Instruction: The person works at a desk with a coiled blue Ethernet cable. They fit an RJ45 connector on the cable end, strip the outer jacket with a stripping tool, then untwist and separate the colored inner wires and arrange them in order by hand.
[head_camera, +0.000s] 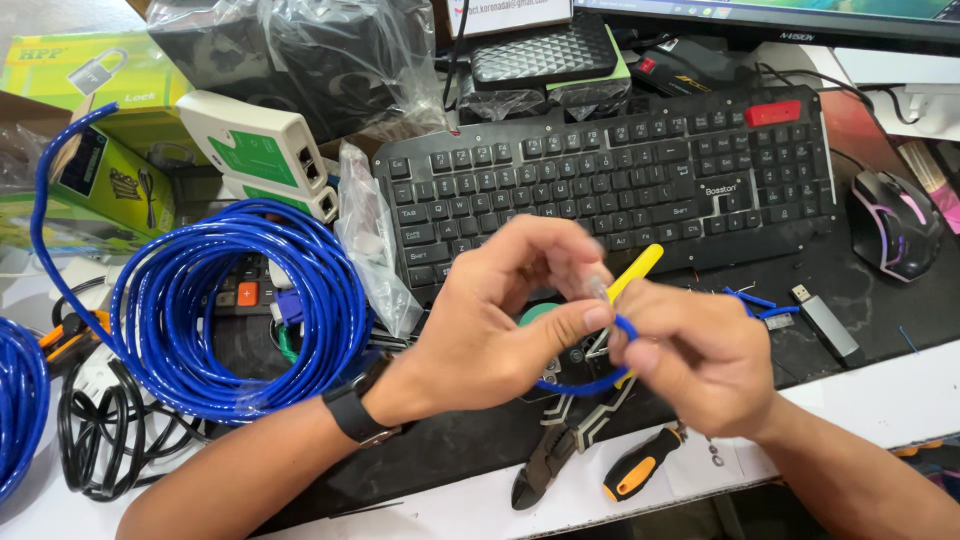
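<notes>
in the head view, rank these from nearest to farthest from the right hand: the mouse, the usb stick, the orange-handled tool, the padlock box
From the right hand:
1. Orange-handled tool: just below the hand, at the desk's front edge.
2. USB stick: a little to the right, on the dark mat.
3. Mouse: farther right, beside the keyboard.
4. Padlock box: far left, at the back corner.

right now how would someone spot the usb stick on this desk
Start at the black keyboard and drop below its right end onto the dark mat. The usb stick lies there, right of the cut blue cable scraps: a small silver-grey bar with a black end, the only metal piece there.
</notes>
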